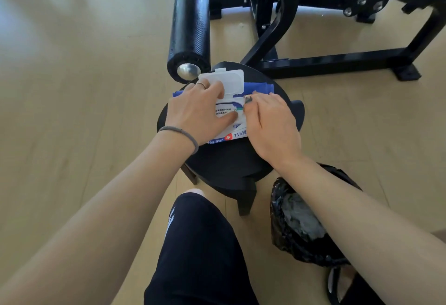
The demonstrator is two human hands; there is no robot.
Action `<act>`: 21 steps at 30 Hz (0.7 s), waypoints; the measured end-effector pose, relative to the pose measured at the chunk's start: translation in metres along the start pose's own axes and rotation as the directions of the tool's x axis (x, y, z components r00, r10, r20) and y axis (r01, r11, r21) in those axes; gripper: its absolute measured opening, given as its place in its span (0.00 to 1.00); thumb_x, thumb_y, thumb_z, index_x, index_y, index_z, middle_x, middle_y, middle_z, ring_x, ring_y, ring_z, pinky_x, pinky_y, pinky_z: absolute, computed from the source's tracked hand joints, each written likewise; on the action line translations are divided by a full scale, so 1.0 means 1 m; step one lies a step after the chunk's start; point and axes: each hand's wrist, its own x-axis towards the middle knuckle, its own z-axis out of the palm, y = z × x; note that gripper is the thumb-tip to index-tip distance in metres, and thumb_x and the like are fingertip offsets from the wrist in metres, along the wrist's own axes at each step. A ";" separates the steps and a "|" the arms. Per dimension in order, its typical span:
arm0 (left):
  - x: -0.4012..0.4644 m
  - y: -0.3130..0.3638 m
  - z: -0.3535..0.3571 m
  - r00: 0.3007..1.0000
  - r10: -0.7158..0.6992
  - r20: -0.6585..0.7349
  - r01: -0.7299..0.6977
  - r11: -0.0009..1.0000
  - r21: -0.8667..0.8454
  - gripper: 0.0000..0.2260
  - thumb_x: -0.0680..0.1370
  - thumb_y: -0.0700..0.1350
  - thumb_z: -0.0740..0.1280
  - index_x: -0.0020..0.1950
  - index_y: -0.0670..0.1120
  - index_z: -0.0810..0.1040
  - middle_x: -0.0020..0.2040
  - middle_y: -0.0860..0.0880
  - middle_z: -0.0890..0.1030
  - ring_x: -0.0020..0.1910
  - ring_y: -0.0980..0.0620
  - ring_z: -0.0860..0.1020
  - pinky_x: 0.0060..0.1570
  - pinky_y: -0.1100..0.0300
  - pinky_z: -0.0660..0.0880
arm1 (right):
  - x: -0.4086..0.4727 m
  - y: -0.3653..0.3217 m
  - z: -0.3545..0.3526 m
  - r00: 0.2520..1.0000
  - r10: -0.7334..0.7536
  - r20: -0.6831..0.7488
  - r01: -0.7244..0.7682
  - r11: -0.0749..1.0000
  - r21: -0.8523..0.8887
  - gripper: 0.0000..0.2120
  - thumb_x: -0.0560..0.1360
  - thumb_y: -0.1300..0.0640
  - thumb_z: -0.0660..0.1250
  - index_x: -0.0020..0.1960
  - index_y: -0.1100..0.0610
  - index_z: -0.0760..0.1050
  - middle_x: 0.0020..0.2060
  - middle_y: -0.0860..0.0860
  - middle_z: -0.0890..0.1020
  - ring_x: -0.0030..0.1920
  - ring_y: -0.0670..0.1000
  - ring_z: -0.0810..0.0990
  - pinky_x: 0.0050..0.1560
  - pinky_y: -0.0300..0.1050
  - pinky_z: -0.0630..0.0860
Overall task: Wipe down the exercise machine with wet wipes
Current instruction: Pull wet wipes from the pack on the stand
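A blue and white pack of wet wipes point(239, 133) lies on a black round stool point(229, 162), its white plastic lid point(233, 80) flipped open and standing up at the far side. My left hand point(200, 109) rests flat on the pack with straight fingers, holding it down. My right hand point(270, 121) is at the pack's opening, its thumb and fingers pinching there; what they pinch is hidden. The black exercise machine point(325, 58) stands behind the stool, with a black foam roller pad point(189, 24) at its left.
A bin lined with a black bag point(301, 227), holding crumpled pale wipes, stands on the floor right of the stool under my right forearm. My knee in dark shorts point(200, 244) is in front of the stool. Light wooden floor point(84, 87) stretches to the left.
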 end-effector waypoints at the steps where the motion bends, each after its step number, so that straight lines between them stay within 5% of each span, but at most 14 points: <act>1: 0.001 0.002 -0.002 1.000 0.006 0.010 -0.007 1.000 0.029 0.20 0.75 0.66 0.65 0.56 0.52 0.72 0.58 0.51 0.75 0.56 0.49 0.74 0.44 0.55 0.64 | -0.002 -0.001 -0.001 1.000 0.007 0.001 -0.007 1.000 0.003 0.16 0.85 0.57 0.57 0.48 0.59 0.82 0.45 0.53 0.85 0.51 0.50 0.79 0.67 0.49 0.70; 7: 0.009 0.012 -0.004 0.998 0.056 -0.016 -0.054 0.995 0.086 0.19 0.79 0.65 0.62 0.54 0.49 0.73 0.56 0.48 0.75 0.53 0.51 0.71 0.44 0.56 0.63 | -0.003 -0.004 0.001 1.000 -0.016 -0.022 0.016 1.000 -0.005 0.17 0.85 0.57 0.57 0.50 0.61 0.83 0.45 0.53 0.86 0.50 0.50 0.81 0.65 0.51 0.72; 13: 0.012 0.018 0.002 0.994 0.106 -0.035 -0.098 0.980 0.170 0.15 0.82 0.51 0.61 0.62 0.43 0.75 0.60 0.44 0.76 0.58 0.46 0.76 0.43 0.56 0.67 | 0.000 0.000 0.006 1.000 -0.020 -0.001 0.020 0.999 -0.029 0.19 0.85 0.53 0.55 0.45 0.57 0.80 0.39 0.50 0.82 0.43 0.50 0.78 0.62 0.51 0.74; 16: 0.013 0.016 0.001 0.999 0.027 -0.018 -0.026 0.997 0.067 0.13 0.82 0.48 0.60 0.59 0.41 0.78 0.58 0.44 0.76 0.50 0.48 0.75 0.42 0.57 0.67 | 0.002 0.003 0.007 0.997 -0.077 0.018 0.078 0.994 -0.078 0.18 0.85 0.53 0.55 0.48 0.56 0.81 0.42 0.49 0.83 0.45 0.49 0.79 0.59 0.49 0.73; 19: 0.015 0.006 0.000 1.000 0.006 0.010 -0.006 0.999 -0.038 0.13 0.82 0.50 0.61 0.50 0.43 0.78 0.54 0.45 0.77 0.45 0.52 0.71 0.43 0.58 0.68 | 0.001 0.004 0.007 0.994 -0.107 0.022 0.109 0.989 -0.104 0.17 0.84 0.53 0.56 0.52 0.56 0.82 0.48 0.50 0.84 0.51 0.49 0.80 0.63 0.49 0.71; 21: 0.015 0.005 0.002 0.998 0.049 0.044 -0.048 0.998 -0.034 0.19 0.82 0.58 0.61 0.53 0.42 0.80 0.55 0.45 0.76 0.46 0.53 0.70 0.47 0.59 0.71 | 0.001 0.004 0.007 0.995 -0.099 0.012 0.099 0.991 -0.086 0.17 0.84 0.53 0.56 0.54 0.57 0.83 0.50 0.51 0.84 0.52 0.49 0.80 0.63 0.48 0.70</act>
